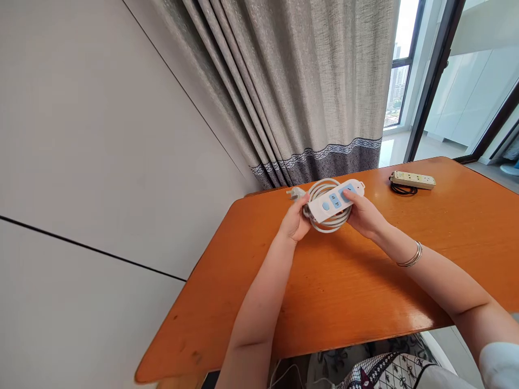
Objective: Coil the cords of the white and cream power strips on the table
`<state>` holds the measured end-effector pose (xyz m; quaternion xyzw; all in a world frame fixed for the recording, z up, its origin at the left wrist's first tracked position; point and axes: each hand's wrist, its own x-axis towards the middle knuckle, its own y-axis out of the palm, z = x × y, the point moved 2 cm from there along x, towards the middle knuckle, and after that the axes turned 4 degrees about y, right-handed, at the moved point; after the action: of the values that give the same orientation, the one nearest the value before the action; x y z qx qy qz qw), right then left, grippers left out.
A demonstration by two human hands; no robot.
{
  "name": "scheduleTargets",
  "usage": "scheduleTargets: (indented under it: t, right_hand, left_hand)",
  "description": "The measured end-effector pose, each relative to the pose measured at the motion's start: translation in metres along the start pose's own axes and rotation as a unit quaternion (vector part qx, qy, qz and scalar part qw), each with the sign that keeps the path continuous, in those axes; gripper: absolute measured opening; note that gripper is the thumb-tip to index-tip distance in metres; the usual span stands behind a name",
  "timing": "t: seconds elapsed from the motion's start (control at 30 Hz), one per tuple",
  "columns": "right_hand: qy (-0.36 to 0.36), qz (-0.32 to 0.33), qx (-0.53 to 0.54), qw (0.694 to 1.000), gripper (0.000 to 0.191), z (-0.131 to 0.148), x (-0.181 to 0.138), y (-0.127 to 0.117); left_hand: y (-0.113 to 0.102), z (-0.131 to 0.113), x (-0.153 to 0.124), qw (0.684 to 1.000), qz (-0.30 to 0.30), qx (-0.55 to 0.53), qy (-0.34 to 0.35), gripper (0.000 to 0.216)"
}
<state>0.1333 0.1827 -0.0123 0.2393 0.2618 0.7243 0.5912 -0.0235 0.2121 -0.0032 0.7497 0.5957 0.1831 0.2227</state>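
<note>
Between my two hands is a white power strip (336,201) with light blue socket panels and a blue round button. Its white cord (328,229) is coiled in loops behind and around it. My left hand (297,219) grips the left end, where the cord comes out. A white plug (297,193) sticks out just above that hand. My right hand (364,214) holds the other end, thumb pressed on the top face and fingers hidden beneath. The strip tilts upward to the right, over the far part of the orange-brown wooden table (324,292).
A cream power strip (413,179) with a black cord (403,188) lies at the far right of the table. Grey curtains (324,81) hang behind. A pale panelled wall (101,135) runs along the left. A dark-framed glass door (436,81) stands at the right.
</note>
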Motion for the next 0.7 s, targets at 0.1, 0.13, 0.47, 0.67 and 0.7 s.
scheduleTargets:
  t: [0.1,0.13,0.47,0.67,0.7]
  right_hand:
    - [-0.064,-0.036,0.045,0.996,0.026,0.002,0.002,-0.001]
    - [-0.087,-0.052,0.057,0.993,0.026,0.003,0.003,-0.002]
    - [-0.145,-0.079,0.063,0.984,0.03,-0.008,-0.008,0.011]
    - [-0.11,-0.043,0.052,0.992,0.031,-0.006,-0.007,0.009]
    - [-0.106,-0.036,0.046,0.993,0.032,-0.006,-0.007,0.008]
  left_hand:
    - [0.008,0.003,-0.005,0.999,0.009,-0.047,-0.005,0.015]
    - [0.012,0.006,-0.007,0.998,0.018,-0.061,-0.002,0.015]
    - [0.029,0.02,-0.025,0.993,0.08,-0.035,0.079,0.047]
    - [0.016,0.022,-0.017,0.99,0.057,0.052,0.122,0.063]
    - [0.012,0.021,-0.014,0.987,0.055,0.069,0.132,0.065]
